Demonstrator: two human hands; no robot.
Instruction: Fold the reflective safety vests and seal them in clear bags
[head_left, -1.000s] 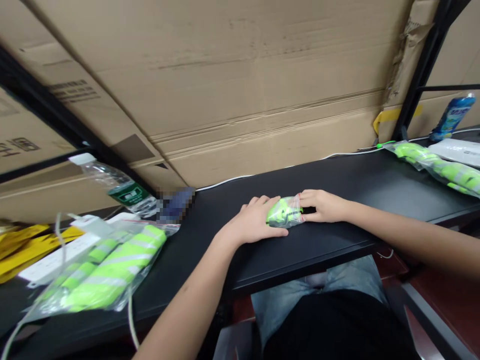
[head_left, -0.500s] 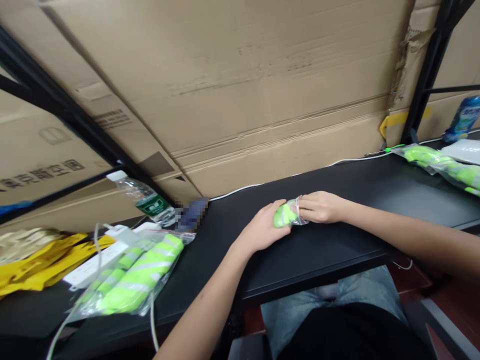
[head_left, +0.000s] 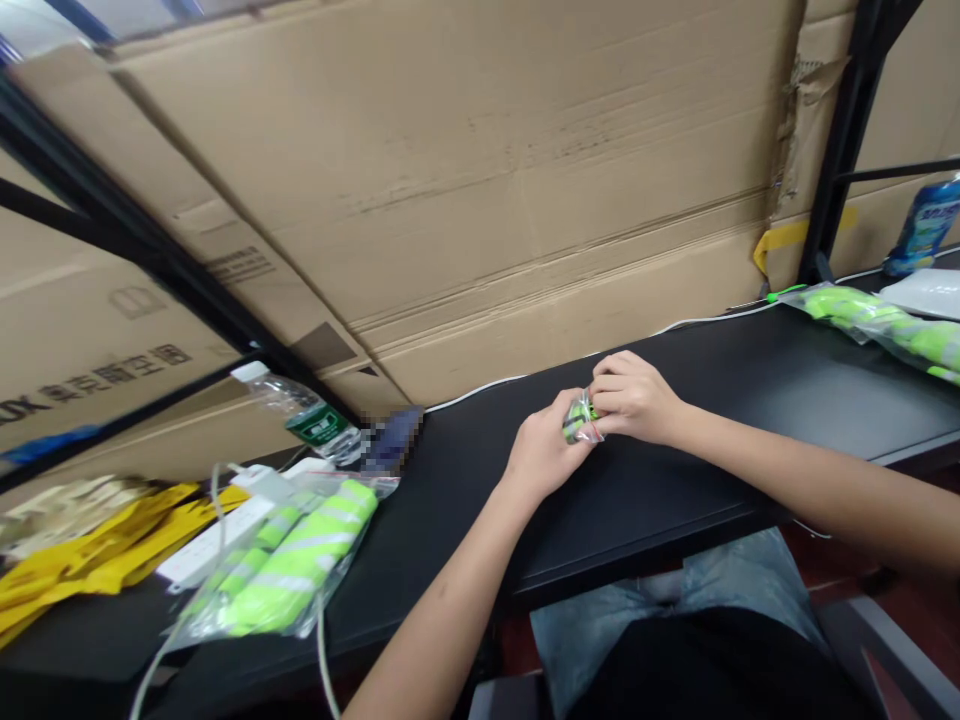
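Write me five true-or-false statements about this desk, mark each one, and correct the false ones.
1. The left hand and right hand are both at a small clear bag. True.
2. The desktop is white. False: it is black.
3. A blue bottle is at the far right. True.
4. The green-labelled bottle has a red cap. False: the cap is white.
5. Yellow material lies at the far left. True.

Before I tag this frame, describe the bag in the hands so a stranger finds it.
Start at the black table below the cardboard wall. Near its middle, between the left hand and right hand, is a small clear bag showing neon green. Unlike the larger left-side bag and right-side bag, it is hand-held.
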